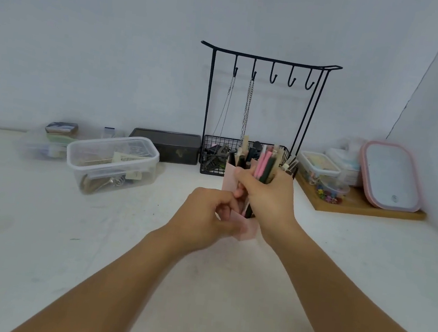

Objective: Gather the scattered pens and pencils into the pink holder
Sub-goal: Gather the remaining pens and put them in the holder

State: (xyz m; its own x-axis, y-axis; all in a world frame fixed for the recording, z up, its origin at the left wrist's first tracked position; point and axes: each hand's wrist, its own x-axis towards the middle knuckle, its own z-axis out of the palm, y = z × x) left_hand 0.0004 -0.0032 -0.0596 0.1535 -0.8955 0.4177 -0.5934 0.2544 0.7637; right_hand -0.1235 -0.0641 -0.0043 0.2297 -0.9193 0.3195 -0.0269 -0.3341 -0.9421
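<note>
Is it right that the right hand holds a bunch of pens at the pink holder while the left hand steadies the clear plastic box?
Not quite. In the head view the left hand is closed around the lower part of the pink holder, not the clear plastic box, which sits untouched further left. The rest stands: the right hand has its grip on a bunch of pens at the holder.

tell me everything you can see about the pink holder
The pink holder is a pale pink, boxy, open-topped container, seemingly thin plastic or card, though blur leaves that unsure. It stands about upright on the white table, in front of the black wire rack. The left hand grips its lower part; the right hand clasps a bunch of pens and pencils at its top. Both hands hide most of it.
</note>
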